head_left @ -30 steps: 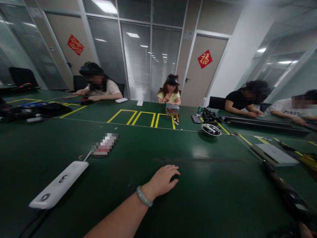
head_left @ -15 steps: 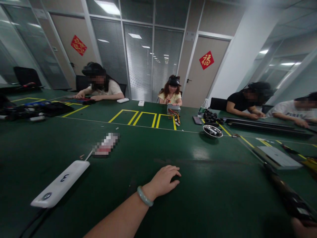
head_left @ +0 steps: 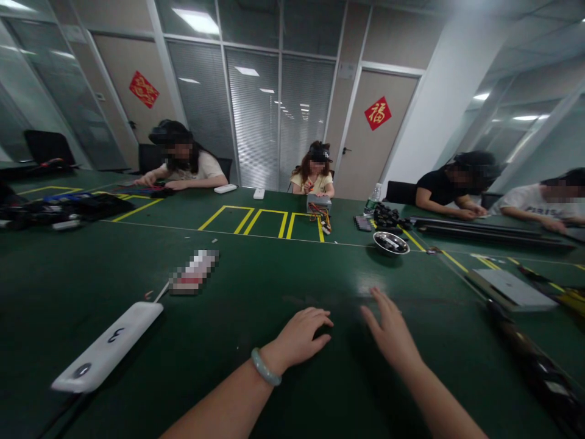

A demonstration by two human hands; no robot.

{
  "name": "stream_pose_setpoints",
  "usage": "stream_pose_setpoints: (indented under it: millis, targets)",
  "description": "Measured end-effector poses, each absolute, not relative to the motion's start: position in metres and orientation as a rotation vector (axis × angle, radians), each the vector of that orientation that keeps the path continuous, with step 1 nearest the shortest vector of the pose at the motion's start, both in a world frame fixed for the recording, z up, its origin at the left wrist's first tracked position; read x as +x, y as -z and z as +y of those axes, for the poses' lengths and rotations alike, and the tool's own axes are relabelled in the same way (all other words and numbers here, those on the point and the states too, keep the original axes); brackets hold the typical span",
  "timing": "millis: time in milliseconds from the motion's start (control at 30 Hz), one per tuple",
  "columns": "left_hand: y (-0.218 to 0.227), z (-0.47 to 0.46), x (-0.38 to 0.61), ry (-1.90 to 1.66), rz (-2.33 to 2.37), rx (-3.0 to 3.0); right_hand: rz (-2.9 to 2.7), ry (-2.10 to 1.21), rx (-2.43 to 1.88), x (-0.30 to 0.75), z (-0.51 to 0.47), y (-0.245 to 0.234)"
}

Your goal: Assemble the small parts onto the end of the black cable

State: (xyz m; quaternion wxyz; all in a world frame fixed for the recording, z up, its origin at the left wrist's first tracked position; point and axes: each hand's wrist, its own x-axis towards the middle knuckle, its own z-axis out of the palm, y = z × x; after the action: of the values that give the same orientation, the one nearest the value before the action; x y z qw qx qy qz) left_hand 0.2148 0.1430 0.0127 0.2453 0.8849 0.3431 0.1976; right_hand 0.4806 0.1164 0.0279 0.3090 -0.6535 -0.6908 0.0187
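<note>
Head view: left hand (head_left: 299,335), palm down and holding nothing, rests on the dark green table mat (head_left: 256,268), while the open, empty right hand (head_left: 390,332) hovers at its 3 o'clock, so a careless sweep toward 10 o'clock could knock the white oblong power bank (head_left: 107,355).

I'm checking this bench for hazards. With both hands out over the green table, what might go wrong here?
The left hand lies flat and the right hand is raised, neither holding anything. A sweep to the left might knock the white power bank or tug its cable. Reaching further ahead could tip the metal bowl of small parts.
</note>
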Motion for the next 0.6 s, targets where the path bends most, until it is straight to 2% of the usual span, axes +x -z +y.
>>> stream_pose_setpoints:
  millis: [133,267,433,600]
  targets:
    - [-0.002,0.146,0.219,-0.456,0.932,2.539,-2.285,-0.194,-1.340,0.385,0.109,-0.026]
    - [0.002,0.148,0.220,-0.361,0.887,2.584,-2.460,-0.333,-1.219,0.366,0.102,-0.026]
    - [-0.008,0.148,0.216,-0.450,0.927,2.493,-2.125,-0.187,-1.614,0.409,0.115,-0.022]
    - [-0.012,0.147,0.210,-0.463,0.890,2.435,-1.294,0.167,-2.312,0.540,0.115,-0.018]
